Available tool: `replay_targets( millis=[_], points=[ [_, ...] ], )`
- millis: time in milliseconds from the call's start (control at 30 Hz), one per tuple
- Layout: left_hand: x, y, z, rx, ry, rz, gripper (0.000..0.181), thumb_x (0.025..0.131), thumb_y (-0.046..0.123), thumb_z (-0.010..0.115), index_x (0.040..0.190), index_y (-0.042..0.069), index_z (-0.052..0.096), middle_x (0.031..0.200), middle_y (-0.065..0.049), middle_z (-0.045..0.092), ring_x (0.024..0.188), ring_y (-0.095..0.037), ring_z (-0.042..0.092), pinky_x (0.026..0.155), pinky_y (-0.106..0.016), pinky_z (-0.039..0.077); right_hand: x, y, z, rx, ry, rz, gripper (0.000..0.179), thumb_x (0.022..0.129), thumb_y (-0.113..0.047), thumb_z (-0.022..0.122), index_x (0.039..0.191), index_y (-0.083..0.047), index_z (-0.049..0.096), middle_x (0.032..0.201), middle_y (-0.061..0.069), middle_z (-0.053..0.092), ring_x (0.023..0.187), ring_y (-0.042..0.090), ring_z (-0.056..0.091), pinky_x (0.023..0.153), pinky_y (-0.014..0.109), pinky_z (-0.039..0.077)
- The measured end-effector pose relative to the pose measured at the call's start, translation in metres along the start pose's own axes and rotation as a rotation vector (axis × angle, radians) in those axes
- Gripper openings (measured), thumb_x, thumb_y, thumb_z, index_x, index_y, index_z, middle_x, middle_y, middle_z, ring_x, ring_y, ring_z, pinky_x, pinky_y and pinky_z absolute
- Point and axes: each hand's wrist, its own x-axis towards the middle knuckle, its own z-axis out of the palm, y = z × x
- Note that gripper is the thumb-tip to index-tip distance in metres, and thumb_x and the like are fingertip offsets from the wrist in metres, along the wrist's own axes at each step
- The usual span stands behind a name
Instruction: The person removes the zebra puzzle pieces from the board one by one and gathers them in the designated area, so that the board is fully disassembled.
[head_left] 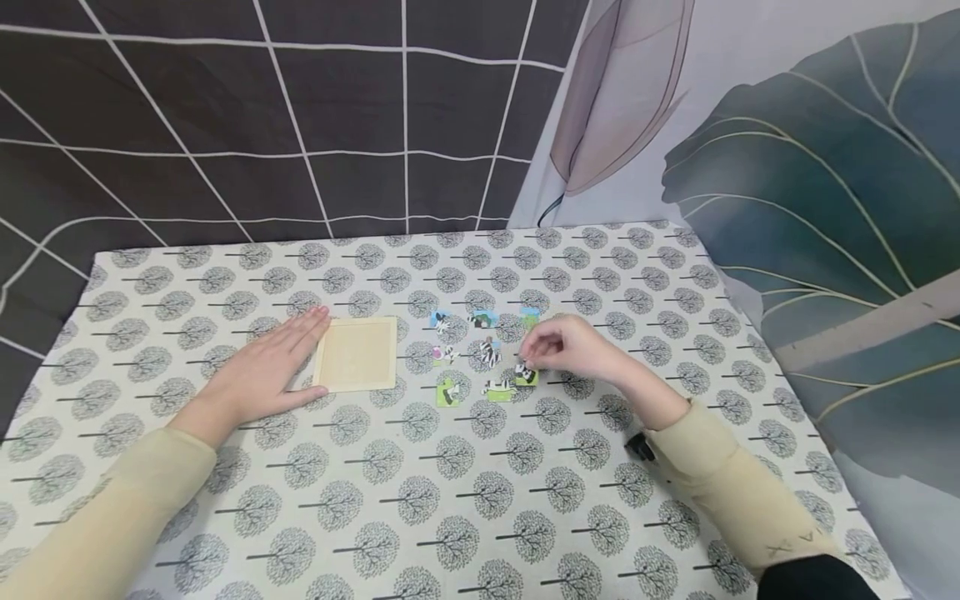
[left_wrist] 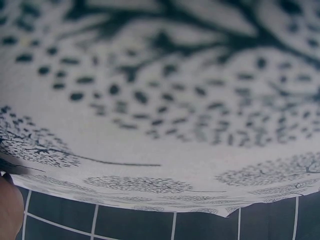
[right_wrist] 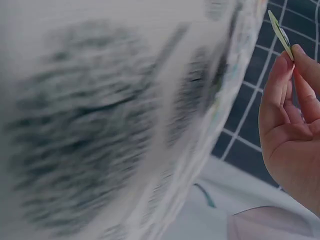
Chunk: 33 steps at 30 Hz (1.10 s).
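Observation:
In the head view my right hand [head_left: 566, 346] pinches a puzzle piece [head_left: 527, 375] with green and a black-and-white animal on it. The right wrist view shows that same thin piece [right_wrist: 281, 36] edge-on, between thumb and fingertips. Other puzzle pieces, several of them, lie apart in loose rows to its left, among them a zebra-striped piece [head_left: 490, 355] and a green-bottomed piece [head_left: 447, 393]. My left hand [head_left: 270, 367] rests flat, fingers straight, against the left edge of a shallow wooden puzzle tray [head_left: 393, 354] with nothing in it.
Under everything lies a white cloth [head_left: 465, 467] printed with grey trees. A dark curtain [head_left: 337, 108] with white grid lines hangs behind the table. To the right is a pale hanging with large leaves [head_left: 825, 183]. A small black object [head_left: 640, 447] sits by the right cuff.

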Motion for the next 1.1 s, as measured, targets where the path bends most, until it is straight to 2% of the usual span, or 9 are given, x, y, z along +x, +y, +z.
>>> replay_targets(
  millis=[133, 267, 400, 567, 833, 967, 1100],
  points=[
    [0.000, -0.001, 0.001, -0.003, 0.000, -0.005, 0.102, 0.099, 0.060, 0.062, 0.169, 0.000, 0.017, 0.177, -0.020, 0.019, 0.164, -0.039, 0.024, 0.137, -0.047, 0.021, -0.009, 0.012, -0.001, 0.022, -0.017, 0.041, 0.010, 0.091, 0.006, 0.072, 0.099, 0.003, 0.076, 0.093, 0.013, 0.078, 0.081, 0.008, 0.069, 0.079, 0.015, 0.061],
    [0.000, 0.000, 0.001, -0.001, 0.005, -0.001, 0.101, 0.099, 0.059, 0.062, 0.169, -0.001, 0.018, 0.177, -0.021, 0.020, 0.163, -0.040, 0.025, 0.137, -0.047, 0.021, -0.013, 0.021, -0.002, 0.011, -0.028, 0.047, 0.009, 0.091, 0.007, 0.072, 0.099, 0.003, 0.075, 0.094, 0.014, 0.078, 0.082, 0.011, 0.070, 0.079, 0.014, 0.060],
    [0.000, 0.001, 0.000, 0.003, 0.015, 0.006, 0.101, 0.099, 0.059, 0.062, 0.169, -0.001, 0.018, 0.176, -0.022, 0.021, 0.163, -0.040, 0.026, 0.138, -0.039, 0.013, -0.014, 0.028, -0.004, -0.015, -0.037, 0.037, 0.010, 0.090, 0.006, 0.074, 0.099, 0.002, 0.076, 0.097, 0.016, 0.078, 0.083, 0.010, 0.070, 0.080, 0.014, 0.060],
    [0.000, 0.000, 0.002, 0.002, 0.017, 0.006, 0.101, 0.099, 0.059, 0.062, 0.168, -0.001, 0.019, 0.177, -0.021, 0.021, 0.163, -0.040, 0.026, 0.138, -0.033, 0.007, -0.017, 0.031, -0.006, -0.025, -0.048, 0.032, 0.009, 0.090, 0.005, 0.075, 0.099, 0.002, 0.076, 0.097, 0.015, 0.078, 0.083, 0.006, 0.069, 0.080, 0.015, 0.060],
    [0.000, -0.001, 0.002, 0.002, 0.022, 0.008, 0.102, 0.099, 0.059, 0.062, 0.169, -0.001, 0.018, 0.177, -0.021, 0.021, 0.163, -0.040, 0.026, 0.137, -0.030, 0.003, -0.017, 0.032, -0.004, -0.057, -0.042, 0.028, 0.009, 0.090, 0.006, 0.074, 0.098, 0.001, 0.076, 0.096, 0.014, 0.077, 0.083, 0.007, 0.068, 0.080, 0.015, 0.060],
    [0.000, -0.001, 0.002, 0.003, 0.022, 0.006, 0.102, 0.099, 0.059, 0.062, 0.169, 0.000, 0.018, 0.177, -0.021, 0.021, 0.163, -0.040, 0.026, 0.138, -0.030, 0.004, -0.017, 0.030, 0.000, -0.115, -0.026, 0.000, 0.009, 0.089, 0.005, 0.076, 0.095, -0.002, 0.076, 0.092, 0.011, 0.076, 0.082, 0.008, 0.068, 0.079, 0.017, 0.061],
    [0.000, 0.000, 0.001, 0.000, 0.015, 0.002, 0.102, 0.099, 0.059, 0.062, 0.169, 0.000, 0.018, 0.177, -0.021, 0.021, 0.163, -0.040, 0.027, 0.138, -0.038, 0.012, -0.017, 0.028, 0.002, -0.172, -0.012, -0.033, 0.009, 0.089, 0.004, 0.078, 0.094, -0.004, 0.076, 0.090, 0.008, 0.076, 0.082, 0.011, 0.069, 0.078, 0.018, 0.061]
  ],
)
